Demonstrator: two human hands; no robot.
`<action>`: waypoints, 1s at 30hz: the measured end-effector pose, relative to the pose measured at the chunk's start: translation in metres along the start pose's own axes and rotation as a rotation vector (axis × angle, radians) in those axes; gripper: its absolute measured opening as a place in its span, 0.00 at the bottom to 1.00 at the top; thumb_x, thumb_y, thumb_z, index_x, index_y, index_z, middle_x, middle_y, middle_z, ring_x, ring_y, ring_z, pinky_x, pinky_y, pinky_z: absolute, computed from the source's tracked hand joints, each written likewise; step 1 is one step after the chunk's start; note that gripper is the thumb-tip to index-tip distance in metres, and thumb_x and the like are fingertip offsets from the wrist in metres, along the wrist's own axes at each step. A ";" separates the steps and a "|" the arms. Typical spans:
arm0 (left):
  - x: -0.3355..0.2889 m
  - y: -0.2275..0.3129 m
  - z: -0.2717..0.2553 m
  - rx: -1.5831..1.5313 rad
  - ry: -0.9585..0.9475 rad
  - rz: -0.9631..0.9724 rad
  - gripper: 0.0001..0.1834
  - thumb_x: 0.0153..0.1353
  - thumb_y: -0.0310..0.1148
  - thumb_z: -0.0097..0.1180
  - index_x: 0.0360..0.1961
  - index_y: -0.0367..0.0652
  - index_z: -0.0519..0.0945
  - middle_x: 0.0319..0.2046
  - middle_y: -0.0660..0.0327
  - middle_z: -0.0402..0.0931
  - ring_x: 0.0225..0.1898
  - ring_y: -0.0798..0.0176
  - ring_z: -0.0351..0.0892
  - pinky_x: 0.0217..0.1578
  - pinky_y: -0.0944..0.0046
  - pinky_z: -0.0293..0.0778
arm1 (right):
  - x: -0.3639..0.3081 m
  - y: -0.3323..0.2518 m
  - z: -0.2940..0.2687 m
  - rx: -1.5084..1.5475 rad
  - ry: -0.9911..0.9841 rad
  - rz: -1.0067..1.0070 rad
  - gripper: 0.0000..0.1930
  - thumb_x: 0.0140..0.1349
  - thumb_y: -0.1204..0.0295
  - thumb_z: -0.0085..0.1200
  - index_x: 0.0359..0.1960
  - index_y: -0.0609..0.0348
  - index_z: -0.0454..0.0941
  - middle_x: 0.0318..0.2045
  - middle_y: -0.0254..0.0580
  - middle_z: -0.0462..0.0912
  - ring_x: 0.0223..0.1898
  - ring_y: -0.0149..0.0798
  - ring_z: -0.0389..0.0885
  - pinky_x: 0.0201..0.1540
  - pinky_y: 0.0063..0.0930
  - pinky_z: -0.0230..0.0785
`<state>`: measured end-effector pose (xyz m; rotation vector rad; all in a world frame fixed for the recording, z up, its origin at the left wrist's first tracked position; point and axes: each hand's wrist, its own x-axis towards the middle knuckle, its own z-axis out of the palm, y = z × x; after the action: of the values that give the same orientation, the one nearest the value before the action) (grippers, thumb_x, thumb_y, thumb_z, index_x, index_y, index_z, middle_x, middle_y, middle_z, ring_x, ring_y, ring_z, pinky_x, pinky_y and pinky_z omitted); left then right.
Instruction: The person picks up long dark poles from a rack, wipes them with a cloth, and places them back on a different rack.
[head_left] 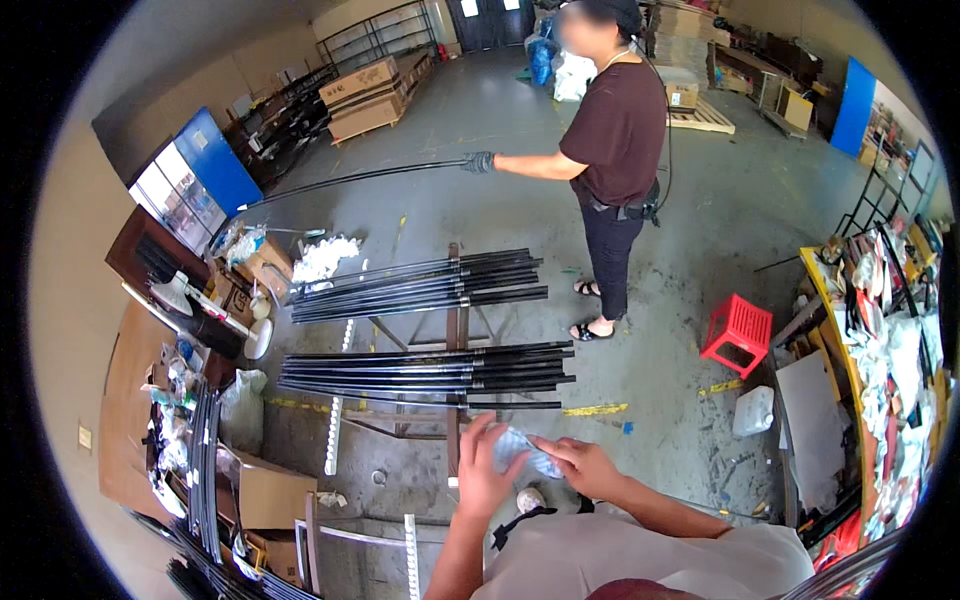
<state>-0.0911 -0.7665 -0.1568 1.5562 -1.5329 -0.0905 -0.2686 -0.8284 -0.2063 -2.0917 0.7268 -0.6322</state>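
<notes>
A crumpled light blue and white cloth point(517, 449) is stretched between my hands, in front of my body. My left hand point(482, 474) curls round its left side, thumb against the cloth and fingers somewhat spread. The top right edge is pinched between the thumb and fingers of my right hand point(585, 468). Just beyond my hands, a bundle of long black rods point(430, 375) lies across a metal stand point(453, 432). Farther off, a second bundle of black rods point(415, 288) rests on the same stand.
Across the stand, a person point(618, 140) holds long thin rods point(370, 177) out in a gloved hand point(480, 162). A red stool point(738, 335) and a white jug point(753, 411) stand to the right, before a cluttered yellow-edged table point(838, 330). Cardboard boxes point(272, 490) sit at lower left.
</notes>
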 end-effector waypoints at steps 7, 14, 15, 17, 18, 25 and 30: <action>0.001 -0.007 0.003 0.093 0.021 -0.035 0.22 0.43 0.17 0.58 0.43 0.38 0.74 0.50 0.51 0.68 0.52 0.48 0.68 0.52 0.56 0.67 | -0.001 0.010 0.004 0.017 0.037 -0.056 0.33 0.53 0.81 0.44 0.62 0.35 0.64 0.27 0.45 0.72 0.29 0.50 0.74 0.33 0.38 0.70; 0.012 -0.010 -0.007 0.035 0.073 0.103 0.16 0.47 0.20 0.61 0.40 0.37 0.75 0.49 0.53 0.69 0.43 0.53 0.74 0.43 0.61 0.73 | 0.007 -0.004 -0.008 0.039 0.061 -0.010 0.29 0.55 0.82 0.45 0.59 0.39 0.67 0.26 0.46 0.73 0.26 0.50 0.72 0.31 0.37 0.68; 0.012 -0.008 -0.010 0.019 0.076 0.069 0.18 0.46 0.20 0.63 0.40 0.38 0.75 0.49 0.53 0.70 0.44 0.53 0.74 0.44 0.61 0.72 | 0.009 -0.007 -0.009 0.053 0.056 -0.014 0.29 0.55 0.81 0.45 0.59 0.39 0.68 0.26 0.46 0.73 0.26 0.50 0.72 0.31 0.36 0.68; 0.017 0.002 -0.015 -0.024 0.079 0.006 0.21 0.42 0.21 0.65 0.41 0.39 0.75 0.47 0.54 0.71 0.47 0.53 0.72 0.46 0.61 0.72 | 0.009 -0.011 -0.011 0.075 0.052 -0.015 0.28 0.56 0.81 0.46 0.59 0.40 0.68 0.26 0.46 0.72 0.24 0.49 0.71 0.30 0.35 0.68; 0.019 0.003 -0.016 0.004 0.048 0.021 0.25 0.39 0.22 0.67 0.42 0.40 0.74 0.50 0.54 0.69 0.48 0.52 0.72 0.45 0.61 0.73 | 0.010 -0.013 -0.012 0.093 0.041 0.004 0.28 0.56 0.81 0.46 0.59 0.40 0.68 0.25 0.46 0.72 0.24 0.49 0.71 0.30 0.34 0.67; 0.016 -0.002 -0.009 0.309 -0.003 0.145 0.25 0.38 0.21 0.64 0.42 0.42 0.73 0.52 0.54 0.66 0.45 0.52 0.75 0.39 0.59 0.76 | 0.012 -0.012 -0.015 0.137 0.036 0.020 0.27 0.56 0.82 0.45 0.58 0.42 0.70 0.24 0.47 0.72 0.23 0.47 0.71 0.29 0.33 0.67; 0.017 -0.006 -0.013 0.278 0.111 0.168 0.18 0.40 0.19 0.60 0.36 0.41 0.74 0.45 0.56 0.72 0.42 0.55 0.76 0.37 0.61 0.76 | 0.009 -0.009 -0.011 0.177 0.080 -0.010 0.25 0.56 0.81 0.46 0.56 0.46 0.72 0.24 0.47 0.72 0.23 0.46 0.71 0.29 0.31 0.67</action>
<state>-0.0745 -0.7743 -0.1441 1.6070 -1.6320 0.3114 -0.2668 -0.8363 -0.1916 -1.9181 0.6799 -0.7616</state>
